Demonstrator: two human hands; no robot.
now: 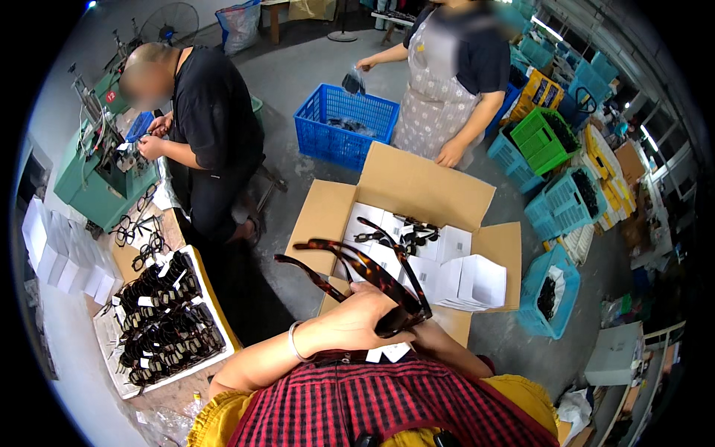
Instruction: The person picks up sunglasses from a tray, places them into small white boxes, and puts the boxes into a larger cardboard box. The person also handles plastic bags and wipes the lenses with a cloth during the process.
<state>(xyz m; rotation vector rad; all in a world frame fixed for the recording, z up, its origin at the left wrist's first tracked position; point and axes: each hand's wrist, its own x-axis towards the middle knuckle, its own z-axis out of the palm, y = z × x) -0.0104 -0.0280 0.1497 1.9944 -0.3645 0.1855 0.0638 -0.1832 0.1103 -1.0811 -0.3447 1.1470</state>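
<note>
My left hand point(357, 318) grips tortoiseshell-patterned sunglasses point(385, 279) in front of my chest. Their temples point up and away from me; more than one pair seems to be in the bunch. White tags point(389, 352) hang below. Behind the glasses, my right hand point(433, 332) is mostly hidden, and its fingers cannot be made out. Beyond my hands stands an open cardboard box point(424, 176) with white cartons point(483, 279) and some dark glasses point(416, 237) inside. To the left, a white tray point(228, 329) holds rows of tagged dark glasses point(167, 318).
A seated person point(215, 112) works at a green machine point(92, 184) on the left. Another person point(441, 84) stands behind the box, beside a blue crate point(329, 134). Several crates point(550, 290) line the right side. White cartons point(67, 251) stand at the far left.
</note>
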